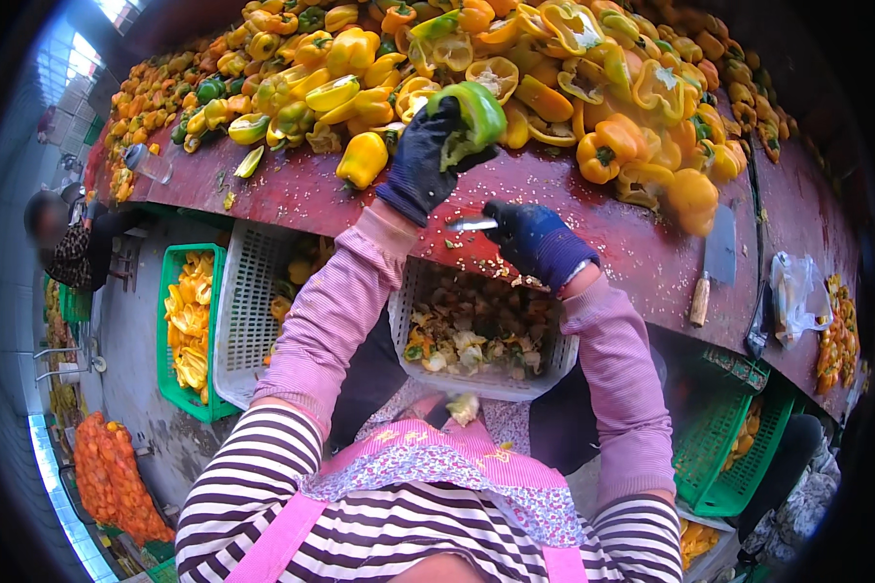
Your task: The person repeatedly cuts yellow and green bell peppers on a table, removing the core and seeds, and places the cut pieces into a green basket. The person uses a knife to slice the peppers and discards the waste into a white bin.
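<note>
My left hand (pixel 420 165), in a dark glove, is closed around a green bell pepper (pixel 478 119) held just above the red table. The pepper looks cut, with pale inner flesh along its lower edge. In my right hand (pixel 537 241), also gloved, is a small knife (pixel 472 224); its short blade points left, below the pepper and apart from it. A whole yellow bell pepper (pixel 363 160) lies just left of my left hand. Below my right hand, a white plastic basket (pixel 491 387) holds pepper cores and scraps.
Yellow, orange and green peppers (pixel 350 53), whole and halved, are heaped across the table (pixel 292 185). A cleaver (pixel 720 248) lies at right near a clear plastic bag (pixel 797 291). A green crate (pixel 165 360) of yellow pieces stands left. Another person (pixel 73 243) sits far left.
</note>
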A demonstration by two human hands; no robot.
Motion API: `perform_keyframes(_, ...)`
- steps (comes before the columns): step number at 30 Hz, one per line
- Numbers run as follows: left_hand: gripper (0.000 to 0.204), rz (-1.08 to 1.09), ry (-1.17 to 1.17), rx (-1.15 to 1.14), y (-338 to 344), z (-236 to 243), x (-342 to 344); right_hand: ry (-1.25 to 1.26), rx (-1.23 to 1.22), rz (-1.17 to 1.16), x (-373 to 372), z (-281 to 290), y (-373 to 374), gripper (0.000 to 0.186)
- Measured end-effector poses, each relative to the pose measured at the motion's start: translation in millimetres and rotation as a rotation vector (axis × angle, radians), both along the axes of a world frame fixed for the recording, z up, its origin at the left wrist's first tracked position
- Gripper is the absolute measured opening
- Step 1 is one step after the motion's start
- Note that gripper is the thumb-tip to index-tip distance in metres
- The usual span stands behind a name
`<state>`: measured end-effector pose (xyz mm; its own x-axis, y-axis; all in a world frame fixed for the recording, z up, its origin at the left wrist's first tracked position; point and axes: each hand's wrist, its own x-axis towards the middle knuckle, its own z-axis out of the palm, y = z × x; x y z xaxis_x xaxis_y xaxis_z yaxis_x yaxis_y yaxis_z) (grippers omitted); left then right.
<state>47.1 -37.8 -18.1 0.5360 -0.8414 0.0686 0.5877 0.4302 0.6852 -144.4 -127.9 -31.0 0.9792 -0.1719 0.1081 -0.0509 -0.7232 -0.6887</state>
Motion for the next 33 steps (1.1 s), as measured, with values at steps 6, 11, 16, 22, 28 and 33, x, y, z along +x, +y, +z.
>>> perform_keyframes(6, 0.048, 0.155, -0.763, 0.452, 159, 55, 60, 0.223, 0.277, -0.7, -41, 69, -64, 0.022)
perform_keyframes(11, 0.063, 0.186, -1.764, 0.905, 134, 54, 37, -0.094, -0.188, -0.873, -42, 15, -150, 0.058)
perform_keyframes(16, 0.084, -0.019, -1.905, 0.379, -74, 18, -23, -0.152, 0.023, -0.804, -17, -28, -169, 0.065)
perform_keyframes(22, 0.065, -0.176, -1.757, 0.276, -189, -39, -25, -0.132, 0.827, -0.745, -25, -17, -158, 0.035)
perform_keyframes(28, 0.034, -0.157, -0.676, 0.401, -132, -46, 1, -0.205, 0.892, -0.864, -12, 2, -131, 0.024)
perform_keyframes(33, 0.046, -0.238, -0.266, 0.618, -85, -43, 11, 0.008, 0.272, -0.846, 13, -38, -124, 0.025)
